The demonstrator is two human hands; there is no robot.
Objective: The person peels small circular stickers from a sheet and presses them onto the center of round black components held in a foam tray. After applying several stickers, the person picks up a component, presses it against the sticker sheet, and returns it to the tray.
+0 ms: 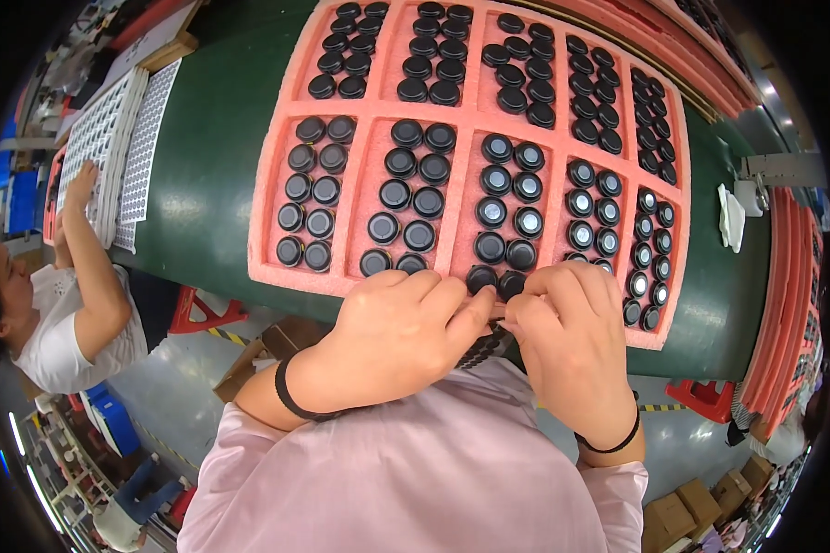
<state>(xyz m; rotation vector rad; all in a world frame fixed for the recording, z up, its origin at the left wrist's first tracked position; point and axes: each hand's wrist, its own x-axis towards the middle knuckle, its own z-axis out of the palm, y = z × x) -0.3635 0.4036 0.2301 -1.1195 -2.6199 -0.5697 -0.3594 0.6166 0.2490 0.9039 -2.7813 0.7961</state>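
Centrally, low in frame, a stack of black round caps [485, 347] sits pinched between both hands at the pink foam tray's [367, 109] near edge; left hand [392, 332] and right hand [570, 324] press together, fingertips closed on it. Tray compartments are packed with caps [495, 214], free green table [210, 184] left; coworker's arm [90, 267] far left.

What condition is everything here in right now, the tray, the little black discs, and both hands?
Pink foam tray: compartments nearly full.
Round black caps: lying flat in rows.
Stack of black caps: gripped between both hands.
Left hand: closed on stack.
Right hand: closed on stack.
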